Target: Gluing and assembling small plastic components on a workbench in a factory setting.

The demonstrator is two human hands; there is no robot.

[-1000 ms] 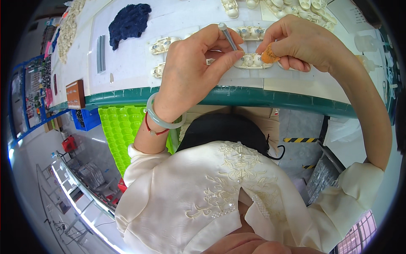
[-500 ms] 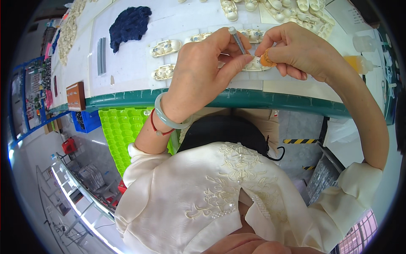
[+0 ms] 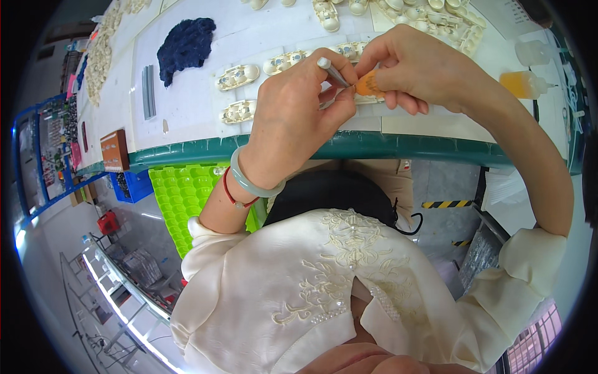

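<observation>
My left hand [image 3: 296, 112], with a pale bangle and a red cord at the wrist, pinches a slim metal rod-shaped tool [image 3: 334, 72] with a pale end. Its lower tip is hidden behind the fingers. Between the fingers of my right hand [image 3: 420, 71] is a small orange piece [image 3: 369, 85] with a ridged edge; its kind is unclear. The fingers of both hands meet, or nearly so, at the orange piece. Cream plastic housings [image 3: 238, 112] with round ends lie in rows under and beside the hands, partly covered by them.
A dark blue cloth [image 3: 185, 50] and thin grey rods [image 3: 149, 92] lie on the left of the white worktop. More cream parts [image 3: 430, 25] pile up at the back. An orange-filled dropper bottle [image 3: 518, 85] stands at the right. Green edging [image 3: 205, 148] borders the table; a green tray [image 3: 180, 199] is below.
My right hand has moved left with the orange piece, closer to my left hand. The metal tool has shifted left and leans more. The whole view has turned slightly.
</observation>
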